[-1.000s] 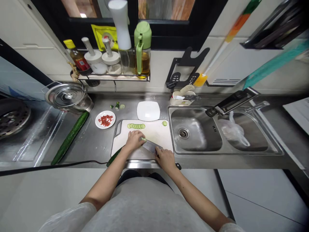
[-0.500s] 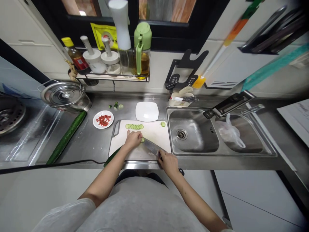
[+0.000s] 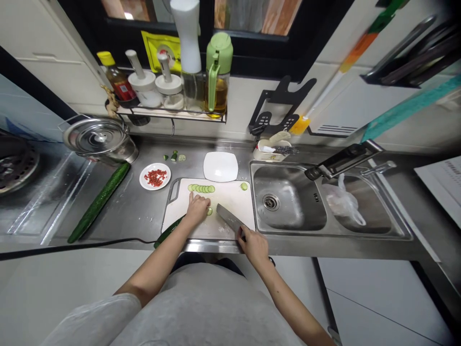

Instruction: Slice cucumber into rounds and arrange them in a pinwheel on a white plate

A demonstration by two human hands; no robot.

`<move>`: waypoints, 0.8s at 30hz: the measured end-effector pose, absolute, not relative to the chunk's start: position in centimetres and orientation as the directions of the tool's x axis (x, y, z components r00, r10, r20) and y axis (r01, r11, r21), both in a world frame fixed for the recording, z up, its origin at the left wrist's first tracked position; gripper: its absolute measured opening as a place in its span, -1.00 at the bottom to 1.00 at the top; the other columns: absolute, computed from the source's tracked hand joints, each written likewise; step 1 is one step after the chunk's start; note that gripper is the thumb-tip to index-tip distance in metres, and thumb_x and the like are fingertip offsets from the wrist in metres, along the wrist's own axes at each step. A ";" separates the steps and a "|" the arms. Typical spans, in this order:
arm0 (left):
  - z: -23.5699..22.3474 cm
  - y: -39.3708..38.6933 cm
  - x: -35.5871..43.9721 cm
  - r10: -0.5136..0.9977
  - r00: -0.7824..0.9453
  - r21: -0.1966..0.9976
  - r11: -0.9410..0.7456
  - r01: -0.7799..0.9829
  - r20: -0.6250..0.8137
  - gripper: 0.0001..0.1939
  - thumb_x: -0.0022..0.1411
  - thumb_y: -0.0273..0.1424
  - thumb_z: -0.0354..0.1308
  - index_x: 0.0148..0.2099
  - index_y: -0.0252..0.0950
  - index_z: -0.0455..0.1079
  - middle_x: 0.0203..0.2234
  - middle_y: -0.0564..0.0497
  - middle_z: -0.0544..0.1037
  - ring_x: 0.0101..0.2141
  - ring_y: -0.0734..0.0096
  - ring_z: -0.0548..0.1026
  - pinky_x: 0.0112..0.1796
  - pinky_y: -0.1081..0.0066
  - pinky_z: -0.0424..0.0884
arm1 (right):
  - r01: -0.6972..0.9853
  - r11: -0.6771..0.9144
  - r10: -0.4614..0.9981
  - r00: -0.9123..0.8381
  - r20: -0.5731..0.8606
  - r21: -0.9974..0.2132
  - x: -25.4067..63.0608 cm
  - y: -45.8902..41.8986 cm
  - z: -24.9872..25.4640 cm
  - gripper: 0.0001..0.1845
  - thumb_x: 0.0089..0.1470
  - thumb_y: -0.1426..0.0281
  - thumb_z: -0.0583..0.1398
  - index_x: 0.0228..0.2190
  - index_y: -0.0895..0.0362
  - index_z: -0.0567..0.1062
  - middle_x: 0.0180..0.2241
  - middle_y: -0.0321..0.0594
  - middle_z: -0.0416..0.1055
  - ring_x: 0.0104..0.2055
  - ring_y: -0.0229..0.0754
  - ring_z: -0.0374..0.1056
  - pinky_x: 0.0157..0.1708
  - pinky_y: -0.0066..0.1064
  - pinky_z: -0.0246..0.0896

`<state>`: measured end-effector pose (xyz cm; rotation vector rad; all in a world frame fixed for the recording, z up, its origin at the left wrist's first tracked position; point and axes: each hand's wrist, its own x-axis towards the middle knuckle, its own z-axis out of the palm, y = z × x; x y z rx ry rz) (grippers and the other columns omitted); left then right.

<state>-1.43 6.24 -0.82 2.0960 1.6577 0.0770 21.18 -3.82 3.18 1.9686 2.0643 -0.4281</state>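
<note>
At the far left of the steel counter [image 3: 129, 211], a lidded stainless-steel pot [image 3: 99, 138] stands behind a whole cucumber [image 3: 99, 204], which lies diagonally with its upper end just beside the pot. Next comes a small round white plate [image 3: 167, 183] bearing chopped red pieces [image 3: 155, 178], with green cucumber trimmings [image 3: 174, 156] on the counter behind it. On the white cutting board [image 3: 234, 196], a second, part-cut cucumber [image 3: 168, 233] runs under the left wrist, its pale cut end showing beside the fingers; the left hand [image 3: 197, 210] has its grip clamped on it. An overlapping row of cucumber slices [image 3: 201, 189] lies beyond that hand, and a squarish white plate [image 3: 220, 166] sits behind the board. Farther right, the right hand [image 3: 255, 246] has its grip closed around the handle of a kitchen knife [image 3: 229, 218], the blade slanting toward the cut end but apart from it. More slices [image 3: 244, 186] lie at the board's far right corner, near the double-bowl sink [image 3: 288, 197].
</note>
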 end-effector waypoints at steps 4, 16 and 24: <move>-0.6 5.9 -1.3 0.943 0.252 0.376 -0.157 0.913 -0.218 -0.82 0.15 -0.49 0.06 -0.38 -0.22 0.48 -0.30 -0.10 0.49 -0.08 0.13 0.34 0.20 -0.06 -0.21 | 0.998 0.031 0.921 -0.047 -0.387 -0.048 21.0 -3.6 3.4 -0.69 0.21 0.24 0.01 -0.11 0.05 0.44 -0.28 -0.17 0.53 -0.25 -0.17 0.43 -0.33 -0.44 0.03; 0.9 -0.1 -7.0 0.972 -0.101 0.411 0.182 0.893 -0.211 -0.66 0.17 -0.24 0.10 0.02 -0.07 0.38 -0.09 -0.04 0.42 -0.03 0.16 0.33 -0.01 0.17 0.16 | 0.997 -0.054 0.946 0.037 -0.323 -0.046 20.6 -2.6 3.0 -0.63 0.20 0.20 0.02 -0.03 0.05 0.42 -0.21 -0.17 0.54 -0.20 -0.14 0.44 -0.29 -0.42 0.11; -0.2 -2.1 -9.0 0.951 -0.036 0.398 0.163 0.903 -0.307 -0.51 0.07 -0.41 0.13 0.10 -0.09 0.30 -0.09 -0.03 0.45 -0.01 0.19 0.37 -0.04 0.28 0.24 | 0.995 -0.073 0.939 0.046 -0.340 -0.066 20.7 -1.4 2.4 -0.60 0.19 0.14 0.00 -0.05 0.03 0.43 -0.22 -0.16 0.53 -0.22 -0.11 0.44 -0.31 -0.40 0.15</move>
